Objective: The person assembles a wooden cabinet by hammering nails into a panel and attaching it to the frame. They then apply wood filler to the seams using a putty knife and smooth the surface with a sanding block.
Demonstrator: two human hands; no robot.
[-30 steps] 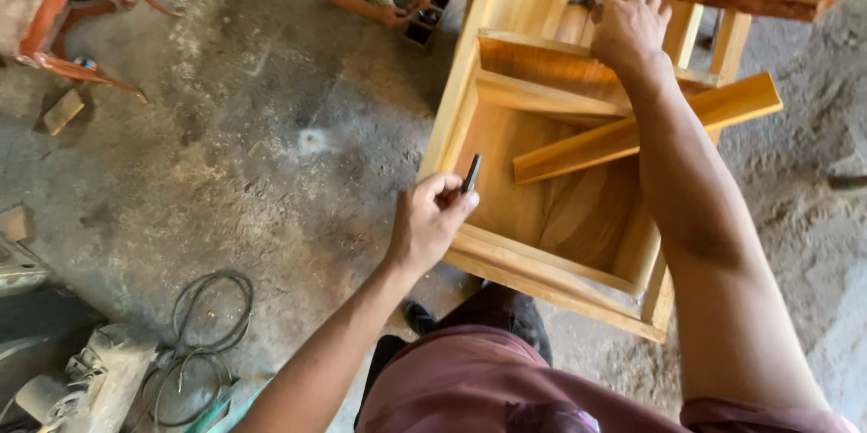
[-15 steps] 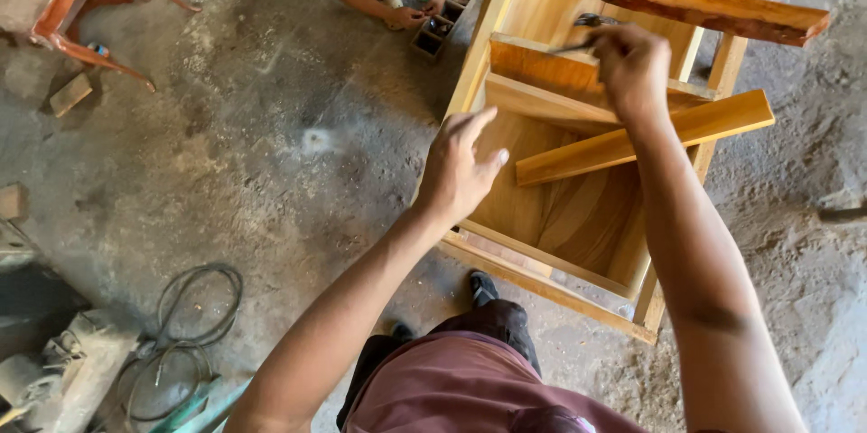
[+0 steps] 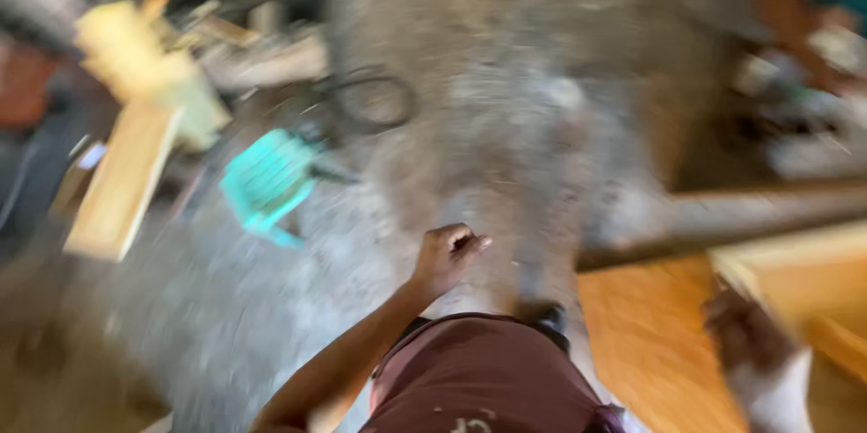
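Note:
The whole view is heavily motion-blurred. My left hand (image 3: 447, 257) hangs over the grey concrete floor (image 3: 506, 126), curled into a fist above my maroon shorts (image 3: 483, 370); nothing shows in it. A dark blurred shape at the lower right looks like my right hand (image 3: 745, 334), lying at the edge of a pale wooden frame (image 3: 804, 275). Its fingers cannot be made out. An orange-brown wooden panel (image 3: 646, 334) lies between my legs and that frame.
A turquoise plastic object (image 3: 266, 180) sits on the floor to the left, with a coil of black cable (image 3: 370, 99) behind it. A light wooden plank (image 3: 122, 180) and a yellowish block (image 3: 135, 63) lie at the far left. Clutter fills the upper right corner.
The view has swung sharply away from the wooden frame toward the floor. My left hand went from spread fingers to a fist. My right arm dropped from the upper slats to the lower right.

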